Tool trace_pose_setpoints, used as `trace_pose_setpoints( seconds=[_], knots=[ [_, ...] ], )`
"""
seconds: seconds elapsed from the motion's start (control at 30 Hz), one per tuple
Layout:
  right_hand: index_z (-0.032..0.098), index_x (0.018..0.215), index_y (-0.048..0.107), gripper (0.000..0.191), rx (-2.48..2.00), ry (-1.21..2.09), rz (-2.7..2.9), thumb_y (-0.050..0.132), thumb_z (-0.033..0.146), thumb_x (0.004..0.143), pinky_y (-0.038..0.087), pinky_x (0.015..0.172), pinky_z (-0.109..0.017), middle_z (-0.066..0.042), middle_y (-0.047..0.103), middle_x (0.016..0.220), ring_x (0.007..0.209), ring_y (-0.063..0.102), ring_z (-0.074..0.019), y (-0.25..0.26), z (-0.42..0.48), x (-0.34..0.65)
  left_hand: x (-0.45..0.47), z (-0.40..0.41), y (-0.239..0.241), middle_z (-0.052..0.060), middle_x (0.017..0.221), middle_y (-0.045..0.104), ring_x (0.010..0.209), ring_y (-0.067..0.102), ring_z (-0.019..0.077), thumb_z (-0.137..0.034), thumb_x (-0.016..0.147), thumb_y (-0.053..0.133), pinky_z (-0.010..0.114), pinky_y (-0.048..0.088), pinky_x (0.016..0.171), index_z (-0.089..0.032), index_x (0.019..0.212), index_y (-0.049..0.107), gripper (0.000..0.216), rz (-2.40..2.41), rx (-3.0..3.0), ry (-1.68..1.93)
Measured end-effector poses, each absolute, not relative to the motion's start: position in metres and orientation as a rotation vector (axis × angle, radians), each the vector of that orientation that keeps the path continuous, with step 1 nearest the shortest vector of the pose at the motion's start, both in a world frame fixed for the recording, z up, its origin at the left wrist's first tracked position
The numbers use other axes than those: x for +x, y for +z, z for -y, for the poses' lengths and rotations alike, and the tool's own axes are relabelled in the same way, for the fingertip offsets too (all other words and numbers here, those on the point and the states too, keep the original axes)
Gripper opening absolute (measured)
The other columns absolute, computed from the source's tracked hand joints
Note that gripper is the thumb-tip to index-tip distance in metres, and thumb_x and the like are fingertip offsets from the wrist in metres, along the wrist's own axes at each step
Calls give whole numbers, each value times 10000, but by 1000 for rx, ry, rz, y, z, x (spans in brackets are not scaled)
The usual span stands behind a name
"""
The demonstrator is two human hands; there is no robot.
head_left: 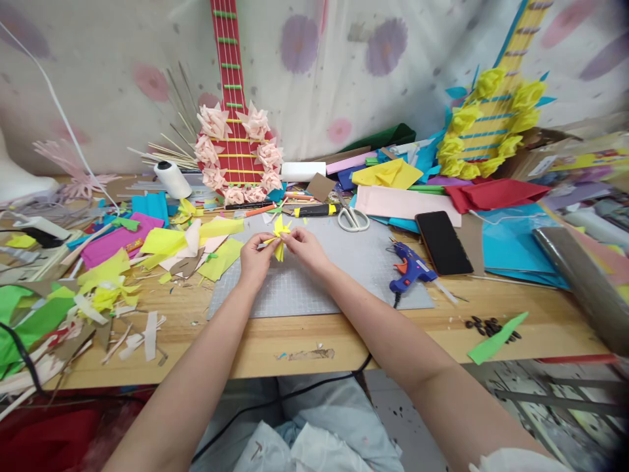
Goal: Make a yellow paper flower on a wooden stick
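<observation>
A small yellow paper flower (280,229) with pointed petals is held above the grey cutting mat (314,288). My left hand (256,257) pinches it from the left side, fingers closed. From the right, my right hand (308,248) pinches its edge between thumb and fingertips. Fingers hide part of the flower's base. Just behind it on the mat lie a yellow-and-black utility knife (317,210) and scissors (354,219) with pale handles. A blue glue gun (411,267) rests on the mat's right side.
Yellow paper scraps (167,242) cover the table's left. A phone (443,242), blue paper sheets (515,242) and dark beads (491,326) lie to the right. Behind stand a red paper guitar (238,160) with pink flowers and a yellow one (486,124). A black cable (314,381) crosses the lap.
</observation>
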State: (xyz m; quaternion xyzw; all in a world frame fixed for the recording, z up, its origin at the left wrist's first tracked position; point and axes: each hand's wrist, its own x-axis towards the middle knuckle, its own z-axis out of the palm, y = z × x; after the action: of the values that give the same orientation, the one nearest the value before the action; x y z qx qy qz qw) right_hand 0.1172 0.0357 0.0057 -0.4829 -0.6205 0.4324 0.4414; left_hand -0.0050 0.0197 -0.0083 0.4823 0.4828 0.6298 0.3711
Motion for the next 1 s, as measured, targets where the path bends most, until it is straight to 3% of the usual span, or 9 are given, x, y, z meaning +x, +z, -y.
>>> trace_pose_setpoints(
  seconds=[0.17, 0.5, 1.0],
  knots=[
    [194, 583, 389, 326, -1141, 1151, 1534, 518, 463, 714, 296, 516, -220, 63, 408, 510, 505, 362, -76, 4, -40, 121, -6, -20, -10, 25, 798, 622, 783, 563, 140, -305, 560, 707, 265, 444, 737, -160, 674, 625, 202, -1200, 1232, 1589],
    [183, 641, 450, 273, -1404, 759, 1762, 449, 411, 792, 294, 537, -227, 36, 498, 590, 554, 431, -93, 9, -37, 116, -5, -18, -10, 35, 797, 637, 774, 583, 137, -289, 595, 680, 276, 446, 774, -150, 742, 630, 208, -1227, 1273, 1619],
    [180, 713, 513, 258, -1454, 691, 1838, 439, 399, 828, 307, 567, -233, 13, 533, 629, 571, 456, -110, 10, -30, 111, -8, -23, -18, 36, 772, 640, 732, 582, 141, -281, 579, 679, 273, 461, 707, -152, 715, 628, 194, -1289, 1150, 1626]
  ],
)
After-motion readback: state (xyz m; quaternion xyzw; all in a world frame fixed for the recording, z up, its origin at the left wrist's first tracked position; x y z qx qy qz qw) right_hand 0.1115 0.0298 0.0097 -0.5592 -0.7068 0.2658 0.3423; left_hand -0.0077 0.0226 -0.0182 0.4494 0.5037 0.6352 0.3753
